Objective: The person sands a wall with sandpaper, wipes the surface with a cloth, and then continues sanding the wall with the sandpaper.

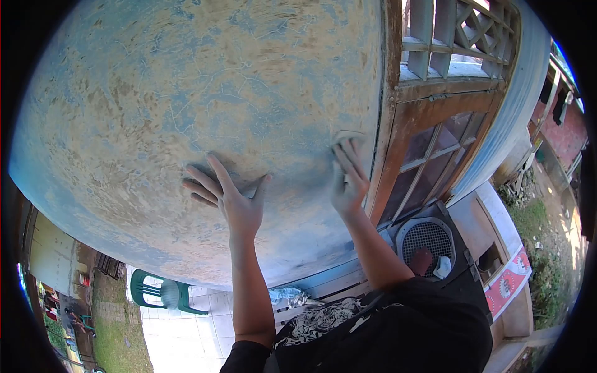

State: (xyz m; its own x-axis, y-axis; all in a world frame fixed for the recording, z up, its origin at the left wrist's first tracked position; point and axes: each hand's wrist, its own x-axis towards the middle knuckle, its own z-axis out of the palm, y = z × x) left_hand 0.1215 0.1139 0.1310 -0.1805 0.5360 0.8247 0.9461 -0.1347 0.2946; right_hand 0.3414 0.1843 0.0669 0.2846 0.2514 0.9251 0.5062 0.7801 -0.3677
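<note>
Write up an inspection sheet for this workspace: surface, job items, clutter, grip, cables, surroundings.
Surface: blue-and-tan plastered wall, patchy, with fine pale cracks.
Job's things: thin greyish piece at the right fingertips; too blurred to identify.
Clutter: black box with a round mesh grille, crumpled white scrap on it; red patterned cloth nearby.
Grip: left hand open at the wall, fingers spread; right hand has bent fingers, hold unclear.
Cables: nothing seen.
Surroundings: brown wooden frame with glass panes beside the wall; green plastic chair on white tiled floor; grass beyond.
</note>
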